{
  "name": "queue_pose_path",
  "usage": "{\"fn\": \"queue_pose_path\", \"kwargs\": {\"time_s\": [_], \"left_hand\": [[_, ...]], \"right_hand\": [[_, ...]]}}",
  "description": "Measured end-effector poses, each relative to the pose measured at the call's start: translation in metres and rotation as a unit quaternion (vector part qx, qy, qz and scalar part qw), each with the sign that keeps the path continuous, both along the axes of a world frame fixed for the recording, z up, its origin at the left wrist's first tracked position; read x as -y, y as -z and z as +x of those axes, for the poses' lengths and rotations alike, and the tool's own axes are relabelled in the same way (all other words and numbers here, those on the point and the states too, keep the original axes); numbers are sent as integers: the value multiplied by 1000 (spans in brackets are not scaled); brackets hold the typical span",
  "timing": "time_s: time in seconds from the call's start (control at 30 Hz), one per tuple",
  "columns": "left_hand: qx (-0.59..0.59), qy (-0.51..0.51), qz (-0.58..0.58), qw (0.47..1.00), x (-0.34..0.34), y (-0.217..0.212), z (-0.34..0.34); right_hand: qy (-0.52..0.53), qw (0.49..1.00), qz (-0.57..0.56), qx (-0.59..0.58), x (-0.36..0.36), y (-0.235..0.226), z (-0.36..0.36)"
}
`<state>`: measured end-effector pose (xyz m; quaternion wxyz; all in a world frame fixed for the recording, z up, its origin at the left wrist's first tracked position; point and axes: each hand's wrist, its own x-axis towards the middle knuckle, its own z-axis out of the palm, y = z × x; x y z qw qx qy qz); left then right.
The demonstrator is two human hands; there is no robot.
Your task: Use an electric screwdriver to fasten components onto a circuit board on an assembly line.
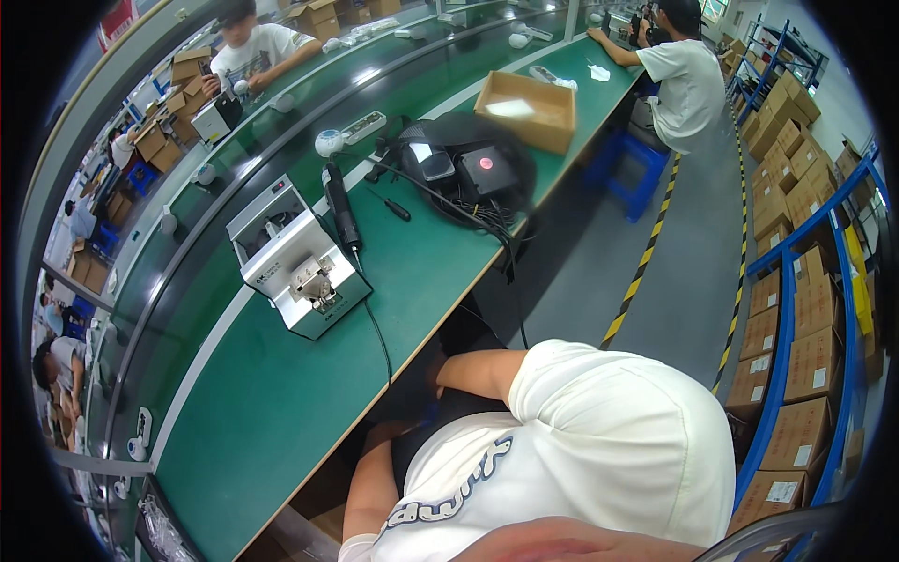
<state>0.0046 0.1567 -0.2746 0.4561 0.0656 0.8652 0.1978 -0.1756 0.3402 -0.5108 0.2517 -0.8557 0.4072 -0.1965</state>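
Note:
Both of my hands rest low, below the front edge of the green workbench (pixel 243 393), in dark shadow over my lap. My left hand (pixel 389 430) shows only as a dim shape, and its fingers are hidden. My right hand (pixel 436 373) is a little farther off, its fingers also lost in the shadow. No held thing shows in either. Nearest on the bench stands a silver screw feeder machine (pixel 304 265), its black cord running over the edge. Beside it lie a black electric screwdriver (pixel 341 212) and a small black-handled screwdriver (pixel 393 206).
A black bag (pixel 513 150) with power units and coiled cables sits behind the screwdrivers, near an open cardboard box (pixel 529 110). A white round device (pixel 329 142) lies by the conveyor (pixel 220 211). Co-workers sit farther along. Blue shelves (pixel 785 356) hold cartons at right.

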Motion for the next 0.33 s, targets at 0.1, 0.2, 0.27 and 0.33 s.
{"fn": "queue_pose_path", "kwargs": {"time_s": [0.1, 0.2, 0.27, 0.33], "left_hand": [[87, -103, -32, 990, 40, 59, 70], [101, -117, -42, 987, 31, 32, 51], [87, -153, -56, 983, 10, -44, 54], [58, -141, -35, 988, 20, -20, 57]], "right_hand": [[-16, 924, 382, -23, 54, -111, 40], [263, 832, 471, -132, 21, -166, 66], [288, 827, 463, -135, 0, -204, 78], [337, 821, 443, -130, -15, -232, 83]]}}
